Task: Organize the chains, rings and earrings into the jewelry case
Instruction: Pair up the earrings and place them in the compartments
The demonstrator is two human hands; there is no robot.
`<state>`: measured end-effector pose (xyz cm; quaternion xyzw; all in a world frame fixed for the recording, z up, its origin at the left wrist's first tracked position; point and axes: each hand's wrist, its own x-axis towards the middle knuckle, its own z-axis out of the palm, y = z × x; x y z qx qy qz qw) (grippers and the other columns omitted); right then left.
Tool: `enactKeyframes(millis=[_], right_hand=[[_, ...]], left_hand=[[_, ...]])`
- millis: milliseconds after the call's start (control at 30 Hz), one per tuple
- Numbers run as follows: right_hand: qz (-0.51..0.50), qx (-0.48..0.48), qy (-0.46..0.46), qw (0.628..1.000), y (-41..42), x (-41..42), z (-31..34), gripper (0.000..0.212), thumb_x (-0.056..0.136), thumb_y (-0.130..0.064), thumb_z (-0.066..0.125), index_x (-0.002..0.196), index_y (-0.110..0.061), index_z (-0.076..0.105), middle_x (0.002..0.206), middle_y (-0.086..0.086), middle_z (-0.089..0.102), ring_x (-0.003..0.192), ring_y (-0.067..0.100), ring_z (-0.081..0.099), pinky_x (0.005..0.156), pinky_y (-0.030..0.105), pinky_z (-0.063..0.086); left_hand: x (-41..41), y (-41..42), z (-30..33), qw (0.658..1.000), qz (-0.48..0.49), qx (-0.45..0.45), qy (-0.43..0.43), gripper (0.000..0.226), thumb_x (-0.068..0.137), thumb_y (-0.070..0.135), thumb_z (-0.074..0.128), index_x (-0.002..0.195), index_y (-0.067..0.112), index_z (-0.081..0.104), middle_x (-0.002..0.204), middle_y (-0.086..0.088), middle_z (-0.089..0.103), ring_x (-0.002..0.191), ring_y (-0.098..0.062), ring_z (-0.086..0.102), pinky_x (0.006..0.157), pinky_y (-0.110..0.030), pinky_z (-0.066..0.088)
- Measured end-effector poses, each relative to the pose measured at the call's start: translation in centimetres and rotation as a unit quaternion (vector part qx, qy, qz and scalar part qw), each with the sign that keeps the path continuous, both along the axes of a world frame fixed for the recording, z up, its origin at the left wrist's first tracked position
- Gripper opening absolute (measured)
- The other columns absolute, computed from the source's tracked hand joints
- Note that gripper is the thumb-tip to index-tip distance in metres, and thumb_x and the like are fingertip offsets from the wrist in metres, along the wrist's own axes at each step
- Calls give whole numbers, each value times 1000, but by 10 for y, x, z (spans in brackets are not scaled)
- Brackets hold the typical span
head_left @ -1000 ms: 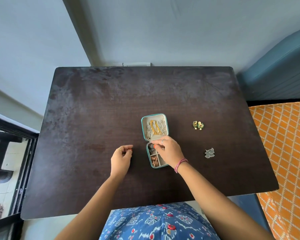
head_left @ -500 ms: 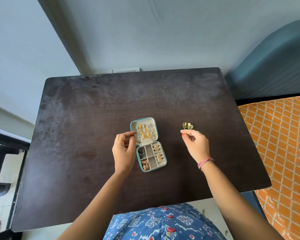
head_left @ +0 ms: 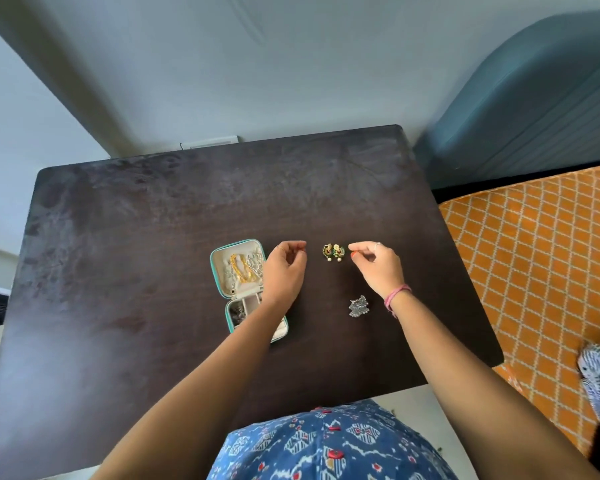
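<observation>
The teal jewelry case lies open on the dark table. A gold chain and silver chains rest in its lid, and my left forearm hides part of its compartment tray. A pair of gold-and-green earrings lies right of the case. My left hand hovers just left of that pair and my right hand just right of it, each with thumb and forefinger slightly apart, apart from the earrings and holding nothing. A pair of silver earrings lies nearer me, beside my right wrist.
An orange patterned mat covers the floor right of the table, with a blue upholstered seat behind it. A black-and-white shoe sits on the mat. The table's far edge is against the wall.
My left hand left the case's side and crossed over it to the gold-and-green earrings. My right hand rose to their right side. The view shifted, bringing the silver earrings back into sight.
</observation>
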<state>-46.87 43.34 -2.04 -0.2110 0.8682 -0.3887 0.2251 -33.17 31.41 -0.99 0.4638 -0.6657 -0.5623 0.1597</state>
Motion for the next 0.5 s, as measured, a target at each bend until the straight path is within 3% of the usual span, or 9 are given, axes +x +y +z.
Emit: enactKeyframes(millis=[133,233,367,500], right_hand=[[33,53,-19,998,-13,-17,-8,20,87,-16,62,105,-17,71,96,2,72,90,13,64,79,14,41],[85,99,-21,991,-20,-29,-15,25,88,-19,62,112,-15,68,103,4,71,100,16,64,81,15,38],[119,118,-11,986,-29,-35,-21,28,88,-23,64,114,-13,67,101,5,70,100,19,63,89,23,44],[142,132,11,981,-36,-37,-24,25,86,-29,67,107,-17,70,98,5,67,96,22,63,89,33,49]], left_hand=[[-32,-6,-9,994,-61,17,-94,30,93,18,53,122,14,60,109,-2,67,104,-18,61,88,-26,44],[-52,-7,-15,982,-127,-26,-137,39,92,13,53,130,6,55,124,-9,62,118,-22,55,99,-25,37],[-67,-9,-26,965,-181,-61,-178,44,93,14,52,135,2,50,130,-16,56,124,-27,50,105,-29,34],[-80,-5,-36,948,-205,-95,-226,40,96,19,49,132,3,53,132,-18,50,122,-36,48,105,-36,35]])
